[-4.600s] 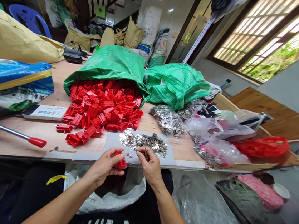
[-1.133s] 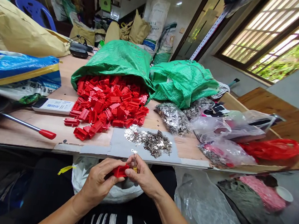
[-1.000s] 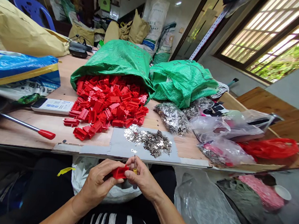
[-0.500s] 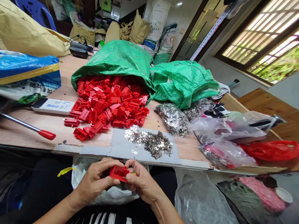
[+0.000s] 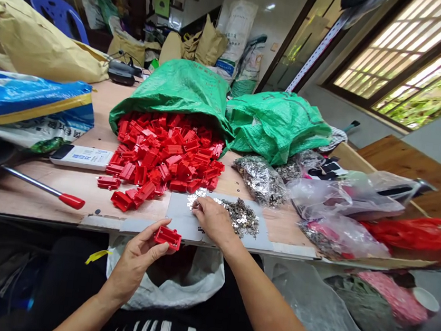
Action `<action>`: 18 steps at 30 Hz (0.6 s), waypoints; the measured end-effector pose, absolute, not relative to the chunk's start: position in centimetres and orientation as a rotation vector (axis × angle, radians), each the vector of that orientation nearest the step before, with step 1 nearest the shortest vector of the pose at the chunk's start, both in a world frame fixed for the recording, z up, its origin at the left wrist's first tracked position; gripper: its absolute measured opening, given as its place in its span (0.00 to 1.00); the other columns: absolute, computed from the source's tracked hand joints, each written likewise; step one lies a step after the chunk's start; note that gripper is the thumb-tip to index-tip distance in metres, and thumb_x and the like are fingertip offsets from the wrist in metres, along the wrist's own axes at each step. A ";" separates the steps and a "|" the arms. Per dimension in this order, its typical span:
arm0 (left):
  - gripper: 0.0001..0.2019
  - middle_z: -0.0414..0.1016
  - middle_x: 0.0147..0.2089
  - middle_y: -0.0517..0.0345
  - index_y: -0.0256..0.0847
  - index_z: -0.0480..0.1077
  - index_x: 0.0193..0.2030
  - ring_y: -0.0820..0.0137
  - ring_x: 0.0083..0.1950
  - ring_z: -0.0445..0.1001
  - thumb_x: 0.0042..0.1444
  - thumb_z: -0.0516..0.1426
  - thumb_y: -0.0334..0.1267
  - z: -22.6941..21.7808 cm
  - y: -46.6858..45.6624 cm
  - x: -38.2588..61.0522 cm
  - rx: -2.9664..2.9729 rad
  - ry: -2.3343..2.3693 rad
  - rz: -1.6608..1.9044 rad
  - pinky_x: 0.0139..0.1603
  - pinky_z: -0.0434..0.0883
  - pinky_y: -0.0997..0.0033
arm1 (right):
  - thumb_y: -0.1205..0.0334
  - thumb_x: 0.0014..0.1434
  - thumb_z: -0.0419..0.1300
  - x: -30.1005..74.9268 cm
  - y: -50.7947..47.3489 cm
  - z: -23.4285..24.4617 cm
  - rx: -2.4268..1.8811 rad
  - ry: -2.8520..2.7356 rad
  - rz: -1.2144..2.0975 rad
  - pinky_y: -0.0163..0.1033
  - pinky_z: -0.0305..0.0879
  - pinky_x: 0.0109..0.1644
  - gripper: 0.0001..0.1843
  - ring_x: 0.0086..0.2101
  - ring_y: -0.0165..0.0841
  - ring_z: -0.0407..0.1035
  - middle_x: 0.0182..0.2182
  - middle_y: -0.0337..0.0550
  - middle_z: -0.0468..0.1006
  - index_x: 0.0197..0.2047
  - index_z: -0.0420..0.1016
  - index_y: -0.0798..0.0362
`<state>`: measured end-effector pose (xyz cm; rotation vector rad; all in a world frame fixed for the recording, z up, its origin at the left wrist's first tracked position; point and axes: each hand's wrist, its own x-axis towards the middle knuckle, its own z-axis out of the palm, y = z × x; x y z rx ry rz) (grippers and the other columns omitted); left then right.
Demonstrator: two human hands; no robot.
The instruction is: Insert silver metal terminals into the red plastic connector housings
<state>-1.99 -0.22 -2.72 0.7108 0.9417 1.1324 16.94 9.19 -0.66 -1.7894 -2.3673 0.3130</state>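
Left hand (image 5: 135,262) pinches red part (image 5: 167,236) off front edge of table (image 5: 33,201). Right hand (image 5: 212,219) fingers in clip pile (image 5: 245,219), grip unclear. Green sack (image 5: 177,86) spills red parts (image 5: 166,154).

**Tally on the bench**

I count two hands, the left hand (image 5: 136,254) and the right hand (image 5: 212,219). One red piece (image 5: 167,237) sits in the left hand. The heap of red pieces (image 5: 166,154) on the bench (image 5: 21,196) is too many for me to count. I see two green sacks, a left sack (image 5: 177,86) and a right sack (image 5: 277,121). There is also one white remote (image 5: 82,156), one red-handled tool (image 5: 42,188), one grey sheet (image 5: 177,214), one pile of metal bits (image 5: 244,218), one red bag (image 5: 415,233) and one blue chair (image 5: 58,11).
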 end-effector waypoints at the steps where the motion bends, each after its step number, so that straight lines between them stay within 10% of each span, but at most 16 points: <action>1: 0.28 0.81 0.41 0.54 0.40 0.67 0.59 0.68 0.40 0.78 0.50 0.64 0.39 -2.8 -0.2 -2.0 0.709 0.939 1.131 0.50 0.73 0.67 | 0.63 0.60 0.58 16.8 9.3 -0.6 -1.798 -2.378 0.326 0.36 0.59 0.40 0.04 0.38 0.34 0.69 0.38 0.43 0.75 0.40 0.72 0.52; 18: 0.24 0.78 0.42 0.56 0.44 0.69 0.56 0.67 0.44 0.76 0.51 0.64 0.38 -2.4 1.0 -1.2 0.583 0.859 1.165 0.48 0.75 0.65 | 0.70 0.60 0.55 18.0 9.3 -1.5 -1.541 -2.230 0.525 0.35 0.60 0.43 0.07 0.38 0.33 0.71 0.37 0.42 0.78 0.39 0.72 0.52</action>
